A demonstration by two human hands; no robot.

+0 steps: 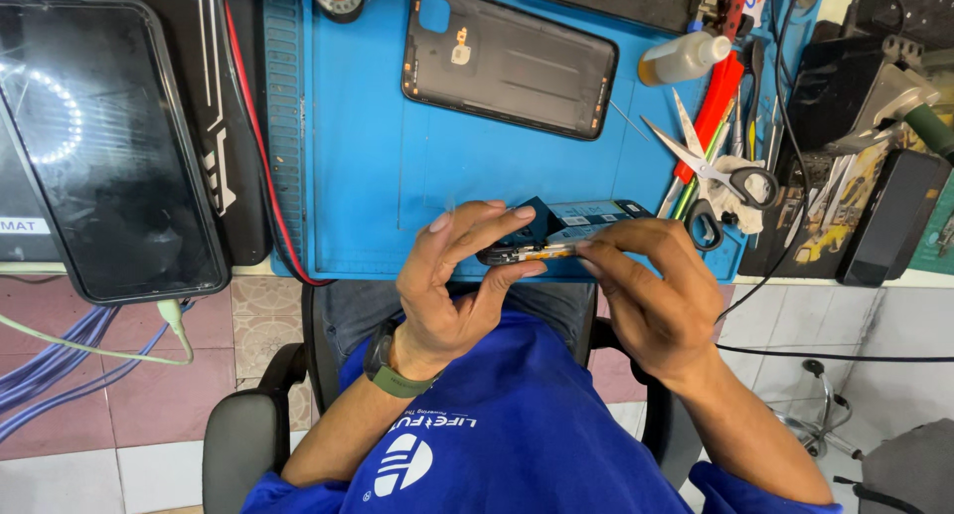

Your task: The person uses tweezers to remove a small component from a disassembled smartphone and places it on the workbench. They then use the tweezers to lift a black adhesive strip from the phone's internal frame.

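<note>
Both hands, left hand (459, 275) and right hand (646, 290), pinch the opened smartphone (556, 238) by its edges at the blue mat's (368, 156) 6 o'clock edge; looks light, thin, fragile, so stick to edges.

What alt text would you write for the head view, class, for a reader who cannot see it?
Two hands, left hand and right hand, hold an opened phone edge-on over a blue mat. A back cover and scissors lie on it.
</note>
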